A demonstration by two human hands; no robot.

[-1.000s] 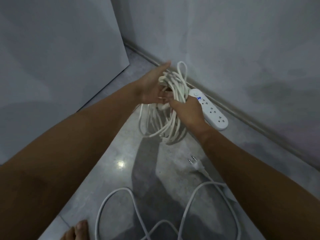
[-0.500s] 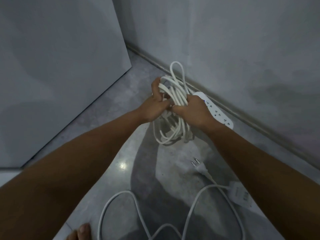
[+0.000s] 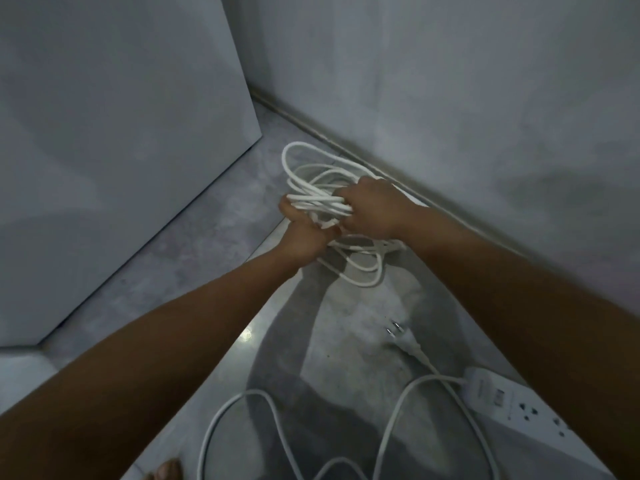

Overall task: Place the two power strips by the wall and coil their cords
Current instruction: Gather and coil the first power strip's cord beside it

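Observation:
A bundle of white coiled cord (image 3: pixel 311 174) lies low over the floor by the right wall's baseboard. My left hand (image 3: pixel 304 233) grips the bundle from the near side, and my right hand (image 3: pixel 372 209) grips it from the right. The first power strip is hidden behind my right hand. A second white power strip (image 3: pixel 516 407) lies on the floor at the lower right. Its cord (image 3: pixel 391 420) runs in loose loops across the bottom, and its plug (image 3: pixel 401 337) rests beside my right forearm.
A grey wall (image 3: pixel 450 81) with a baseboard (image 3: pixel 332 140) runs along the right. A large grey panel (image 3: pixel 114 133) stands on the left. The floor (image 3: pixel 207 237) is grey concrete. A bare toe (image 3: pixel 168 471) shows at the bottom edge.
Both hands have lowered the coiled cord toward the floor near the wall. The first power strip, visible earlier past my right hand, is now hidden. The second strip has come into view.

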